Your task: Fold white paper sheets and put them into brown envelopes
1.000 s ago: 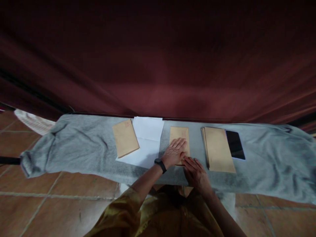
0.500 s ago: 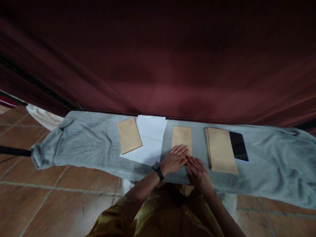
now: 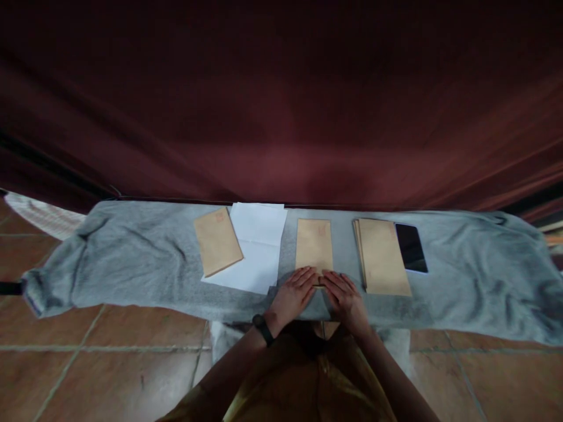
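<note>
A brown envelope (image 3: 314,246) lies flat in the middle of a grey cloth (image 3: 132,264). My left hand (image 3: 292,296), with a black watch on its wrist, rests at the envelope's near edge, fingers stretched flat. My right hand (image 3: 345,296) lies beside it, fingers also flat, touching the same near edge. Neither hand holds anything. To the left, another brown envelope (image 3: 217,240) lies tilted on white paper sheets (image 3: 259,246). A stack of brown envelopes (image 3: 382,255) lies to the right.
A dark phone (image 3: 411,247) lies right of the envelope stack. A dark red curtain (image 3: 281,117) hangs right behind the cloth-covered surface. Brown floor tiles (image 3: 88,363) lie below the near edge. A black bar (image 3: 9,288) pokes in at far left.
Both hands have slid back toward me, off the middle envelope's face to its near edge. The left hand no longer covers the envelope. The camera shifted slightly.
</note>
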A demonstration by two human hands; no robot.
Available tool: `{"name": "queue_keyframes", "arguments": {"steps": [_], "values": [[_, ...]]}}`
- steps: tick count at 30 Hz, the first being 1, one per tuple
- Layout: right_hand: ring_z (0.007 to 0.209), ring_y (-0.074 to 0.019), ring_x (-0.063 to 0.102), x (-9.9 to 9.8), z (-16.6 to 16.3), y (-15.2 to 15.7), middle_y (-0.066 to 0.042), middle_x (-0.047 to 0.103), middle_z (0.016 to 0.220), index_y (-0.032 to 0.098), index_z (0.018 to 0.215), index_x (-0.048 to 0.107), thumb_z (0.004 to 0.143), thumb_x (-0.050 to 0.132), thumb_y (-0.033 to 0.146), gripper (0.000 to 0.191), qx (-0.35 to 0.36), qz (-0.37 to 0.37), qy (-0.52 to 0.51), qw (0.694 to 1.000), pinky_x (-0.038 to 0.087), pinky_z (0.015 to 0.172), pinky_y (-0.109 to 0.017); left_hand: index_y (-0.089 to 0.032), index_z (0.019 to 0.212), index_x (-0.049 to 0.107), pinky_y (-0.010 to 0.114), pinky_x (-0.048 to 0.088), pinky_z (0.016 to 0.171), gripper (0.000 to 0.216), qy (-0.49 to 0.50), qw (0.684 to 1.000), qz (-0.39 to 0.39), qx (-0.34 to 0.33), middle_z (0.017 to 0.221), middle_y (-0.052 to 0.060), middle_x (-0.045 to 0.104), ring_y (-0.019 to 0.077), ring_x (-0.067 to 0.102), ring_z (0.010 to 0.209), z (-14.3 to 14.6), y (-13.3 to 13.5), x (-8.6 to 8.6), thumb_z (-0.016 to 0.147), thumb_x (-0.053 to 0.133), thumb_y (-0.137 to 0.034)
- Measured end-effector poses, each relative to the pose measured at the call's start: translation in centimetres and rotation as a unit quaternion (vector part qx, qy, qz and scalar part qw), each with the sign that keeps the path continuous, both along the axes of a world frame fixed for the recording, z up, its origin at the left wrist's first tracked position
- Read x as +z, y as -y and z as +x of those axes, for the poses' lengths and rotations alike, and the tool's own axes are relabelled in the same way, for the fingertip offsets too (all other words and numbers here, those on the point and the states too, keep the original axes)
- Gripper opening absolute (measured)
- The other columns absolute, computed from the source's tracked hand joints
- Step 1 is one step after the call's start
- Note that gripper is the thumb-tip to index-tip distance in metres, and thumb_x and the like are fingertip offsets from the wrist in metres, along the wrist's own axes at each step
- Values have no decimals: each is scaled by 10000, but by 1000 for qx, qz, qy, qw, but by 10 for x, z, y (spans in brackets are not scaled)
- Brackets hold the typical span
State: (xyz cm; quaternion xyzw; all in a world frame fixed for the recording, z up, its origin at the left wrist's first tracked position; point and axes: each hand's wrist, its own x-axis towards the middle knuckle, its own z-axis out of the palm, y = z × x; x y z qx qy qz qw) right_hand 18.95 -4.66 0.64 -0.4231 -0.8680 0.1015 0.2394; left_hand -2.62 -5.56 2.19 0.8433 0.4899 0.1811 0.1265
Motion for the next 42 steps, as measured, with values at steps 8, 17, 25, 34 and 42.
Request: {"name": "queue_keyframes", "arguments": {"steps": [8,17,25,34,42], "values": [[1211,-200,622,2,5,4,-60,663,1324,233,1049,677,991,495,208,192,-19,-28,-74,997,441,1116,-472,-184,1216,608,413,472,1130,260,38,998,23,37,1409,88,599,200,506,1366,-10,23,-1,1004,459,-195],[1266,-214,575,12,9,8,-68,596,1418,234,1134,681,1002,483,243,238,19,-40,-49,998,407,1144,-492,-194,1147,643,416,495,1117,228,38,997,39,48,1410,69,601,196,519,1353,-10,27,-3,1011,460,-200],[1236,-206,597,7,10,10,-62,629,1377,234,1177,675,999,479,224,265,17,-34,-49,998,405,1153,-483,-178,1218,629,434,489,1130,278,40,997,46,37,1423,86,591,210,521,1355,-10,28,-5,996,463,-155],[1203,-203,618,3,8,10,-58,659,1331,242,1146,671,995,491,220,236,4,-24,-51,998,416,1145,-482,-194,1168,642,428,503,1112,248,60,996,43,46,1389,70,615,207,539,1334,-10,27,-6,1003,458,-176],[1168,-203,632,3,6,8,-70,683,1276,231,1170,646,999,501,249,225,-14,-26,-77,997,439,1110,-462,-207,1178,626,409,520,1076,233,52,996,38,64,1308,69,660,207,584,1270,-9,25,-4,1000,474,-202]]}}
